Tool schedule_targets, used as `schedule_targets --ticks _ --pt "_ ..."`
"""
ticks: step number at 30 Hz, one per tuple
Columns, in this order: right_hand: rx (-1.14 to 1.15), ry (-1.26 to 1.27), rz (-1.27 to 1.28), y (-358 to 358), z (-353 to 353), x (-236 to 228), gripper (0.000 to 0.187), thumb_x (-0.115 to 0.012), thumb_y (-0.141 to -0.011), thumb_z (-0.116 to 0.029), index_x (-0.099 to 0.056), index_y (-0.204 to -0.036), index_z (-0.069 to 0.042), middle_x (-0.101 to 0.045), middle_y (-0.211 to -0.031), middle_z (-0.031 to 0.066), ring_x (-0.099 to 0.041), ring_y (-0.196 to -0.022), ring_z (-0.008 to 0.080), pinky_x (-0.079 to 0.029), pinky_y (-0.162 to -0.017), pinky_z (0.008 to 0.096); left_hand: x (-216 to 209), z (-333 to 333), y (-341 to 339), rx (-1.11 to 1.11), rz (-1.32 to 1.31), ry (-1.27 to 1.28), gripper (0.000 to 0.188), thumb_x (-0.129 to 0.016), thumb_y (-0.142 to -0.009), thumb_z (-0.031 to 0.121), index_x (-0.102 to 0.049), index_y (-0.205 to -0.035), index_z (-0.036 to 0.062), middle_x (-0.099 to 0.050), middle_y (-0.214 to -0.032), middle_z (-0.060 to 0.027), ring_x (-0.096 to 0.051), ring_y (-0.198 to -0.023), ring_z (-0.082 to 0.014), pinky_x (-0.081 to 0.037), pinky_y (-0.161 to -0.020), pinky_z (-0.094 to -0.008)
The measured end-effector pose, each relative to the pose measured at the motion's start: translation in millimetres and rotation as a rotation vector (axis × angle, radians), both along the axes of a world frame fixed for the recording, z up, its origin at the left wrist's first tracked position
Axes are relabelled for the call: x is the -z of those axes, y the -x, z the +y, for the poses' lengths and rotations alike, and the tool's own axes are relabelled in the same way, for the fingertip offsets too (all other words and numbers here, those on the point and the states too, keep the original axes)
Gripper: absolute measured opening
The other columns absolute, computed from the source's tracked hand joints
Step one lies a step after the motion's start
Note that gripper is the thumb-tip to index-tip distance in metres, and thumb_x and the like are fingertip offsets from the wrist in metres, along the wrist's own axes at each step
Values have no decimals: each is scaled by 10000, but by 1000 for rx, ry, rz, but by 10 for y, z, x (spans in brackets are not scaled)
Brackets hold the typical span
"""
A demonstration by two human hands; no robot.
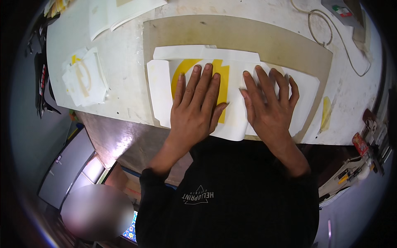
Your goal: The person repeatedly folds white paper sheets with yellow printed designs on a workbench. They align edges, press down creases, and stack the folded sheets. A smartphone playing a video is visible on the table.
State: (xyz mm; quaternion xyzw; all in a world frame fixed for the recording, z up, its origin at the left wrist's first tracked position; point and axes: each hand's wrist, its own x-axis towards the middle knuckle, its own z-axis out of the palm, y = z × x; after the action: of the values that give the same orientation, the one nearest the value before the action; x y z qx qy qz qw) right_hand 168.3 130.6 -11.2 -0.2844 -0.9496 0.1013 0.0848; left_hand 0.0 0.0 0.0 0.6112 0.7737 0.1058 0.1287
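My left hand point(193, 101) lies flat with its fingers stretched out on a white paper sheet point(159, 82) with folded flaps. The sheet carries a yellow printed shape point(223, 82), partly covered by that hand. My right hand point(271, 99) rests on the sheet's right part, its fingers spread and slightly bent, fingertips on the paper. Neither hand grips anything. A fold or edge runs between the two hands, and the sheet's near edge bulges toward me. Beneath the paper is a beige board point(248, 33) on the table.
A pile of white cut pieces with yellow print point(84, 78) lies at the left. More white sheets point(124, 14) are at the far edge. A cable point(331, 31) loops at the far right, and a yellowish strip point(326, 113) lies beside the board. The white table point(124, 103) ends just before my body.
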Motion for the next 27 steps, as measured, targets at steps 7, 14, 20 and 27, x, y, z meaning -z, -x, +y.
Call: schedule_targets --ticks 7,14,20,27 --pt "1 -1 -11 -10 -19 -4 504 -791 -911 -281 -672 -1386 -162 -600 -1445 78 -521 -1321 339 -320 -1141 590 37 -27 24 9 -13 -13 638 -646 -991 350 -504 -1511 10 -449 -1599 -218 -382 -1515 -401 -220 -1253 -572" --pt "5 -12 -16 -18 -21 14 526 -794 -911 -284 -655 -1405 -168 -588 -1460 73 -516 -1330 335 -321 -1140 591 74 -30 53 20 -6 -35 627 -624 -1003 370 -512 -1508 16 -449 -1602 -210 -379 -1520 -387 -218 -1258 -559" --pt "6 -9 -9 -14 -26 20 522 -794 -911 -282 -655 -1402 -168 -588 -1453 75 -521 -1321 334 -318 -1140 588 97 -39 55 22 -4 -43 615 -606 -1015 372 -511 -1509 17 -447 -1605 -208 -372 -1525 -384 -214 -1259 -556" --pt "14 -20 -3 -5 -29 21 512 -798 -909 -284 -666 -1389 -166 -591 -1446 80 -525 -1311 334 -320 -1137 584 101 -38 75 29 -16 -39 620 -603 -1017 376 -506 -1514 18 -442 -1607 -208 -367 -1526 -388 -211 -1259 -559"
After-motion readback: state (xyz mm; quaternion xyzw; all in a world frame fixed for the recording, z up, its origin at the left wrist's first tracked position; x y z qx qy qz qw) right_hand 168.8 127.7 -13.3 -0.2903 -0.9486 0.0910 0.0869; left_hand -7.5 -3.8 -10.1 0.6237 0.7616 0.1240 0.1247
